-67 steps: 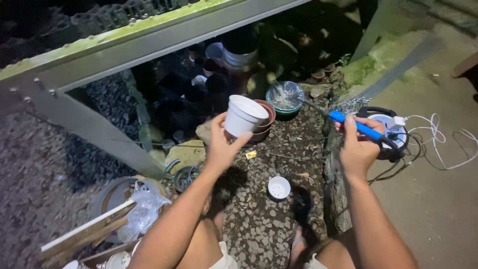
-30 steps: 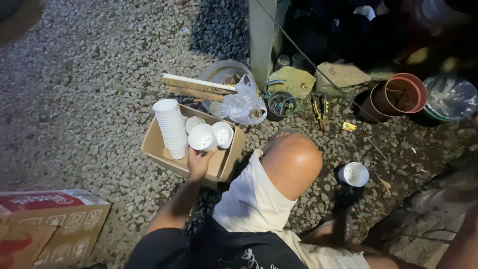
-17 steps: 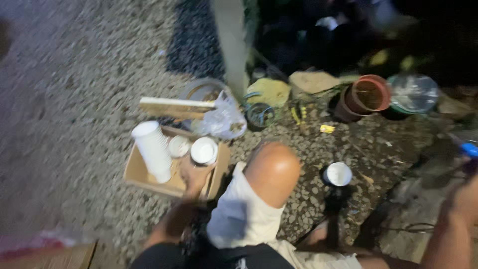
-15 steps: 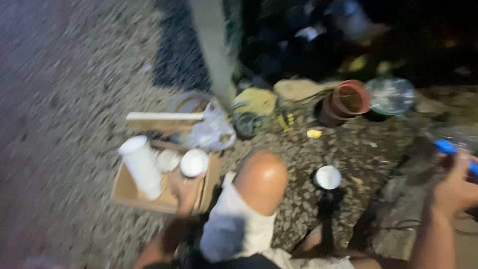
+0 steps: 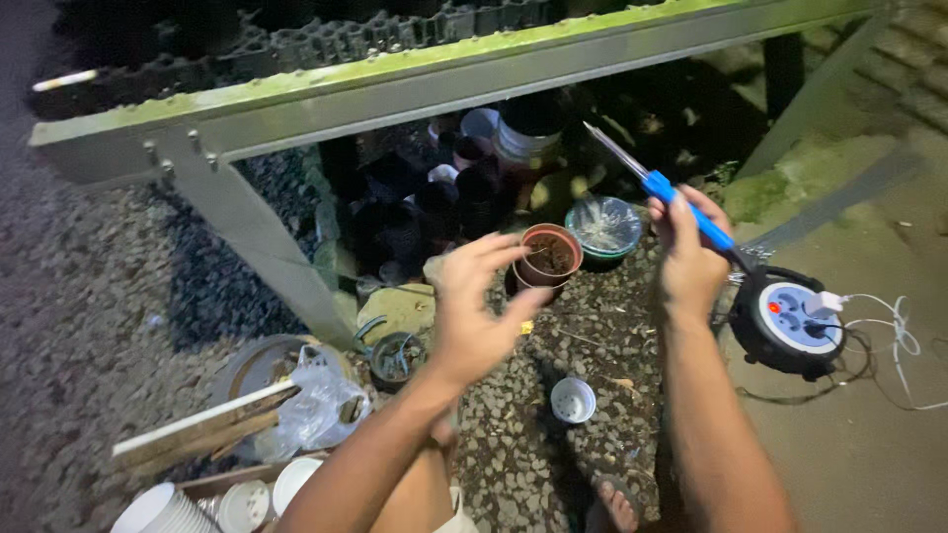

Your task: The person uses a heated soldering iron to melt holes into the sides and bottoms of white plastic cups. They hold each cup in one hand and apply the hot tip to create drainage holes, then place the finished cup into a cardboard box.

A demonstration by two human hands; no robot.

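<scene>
Under a green-edged metal bench frame, on gravel and flagstone ground, we see the right hand closed around the blue handle of a slim soldering-iron-like tool, metal tip raised up and to the left. Our left hand hangs empty, fingers spread wide, just before a brown round plastic pot. One small white plastic cup, holes showing in its base, stands apart on the ground; we judge it finished. More white cups wait in a cardboard box at lower left, so most work seems left. A black cable reel with a white socket face sits on concrete at right. Black pots crowd the dark space beneath the frame.
</scene>
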